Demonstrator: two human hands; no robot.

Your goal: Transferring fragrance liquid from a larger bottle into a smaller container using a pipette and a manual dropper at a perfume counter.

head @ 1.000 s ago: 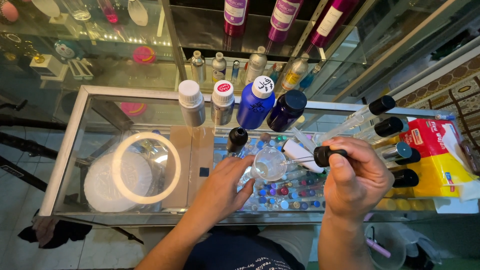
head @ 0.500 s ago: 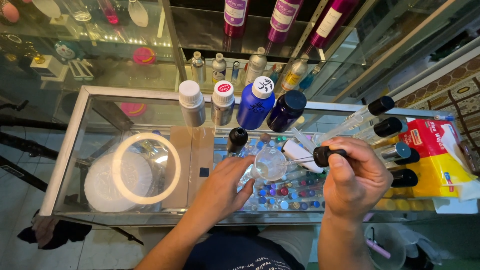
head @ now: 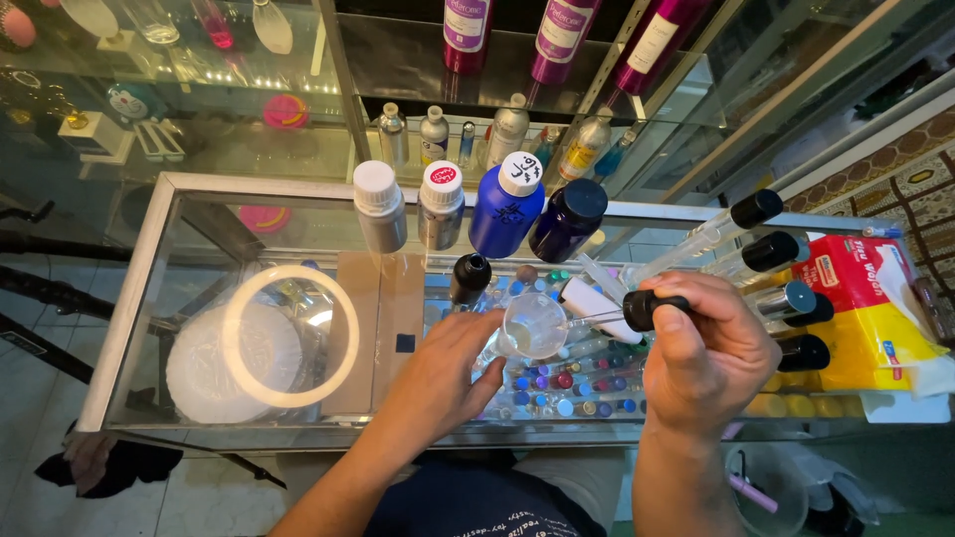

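— Beaker (head: 532, 326), small and clear, where is it?

— Over the glass tabletop (head: 249, 204), near its middle, held by the left hand (head: 438, 383). A little pale liquid sits in the bottom.

— How is that hand's grip?

— Fingers curled round the beaker's side, thumb towards the person; it is closed on the beaker.

— And the right hand (head: 701, 358)?

— It pinches the black bulb of a dropper (head: 652, 310) between thumb and forefinger. The thin glass tube runs leftward and its tip reaches the beaker's rim; I cannot tell whether the tip touches the glass.

— What stands behind?

— A row at the far edge of the tabletop: a grey bottle with a white cap (head: 380, 206), a silvery bottle with a red-marked cap (head: 441, 204), a blue bottle (head: 507, 204) and a dark navy bottle (head: 567, 219). A small black-capped bottle (head: 470, 278) stands just behind the beaker.

— To the right?

— Several long clear tubes with black caps (head: 771, 251) lie fanned out beside the right hand, and beyond them a red and yellow tissue pack (head: 875, 308).

— To the left?

— A lit ring lamp (head: 290, 336) shows through the glass, well apart from the hands. Many small coloured vials (head: 562, 383) lie on the shelf under the glass, below the beaker.
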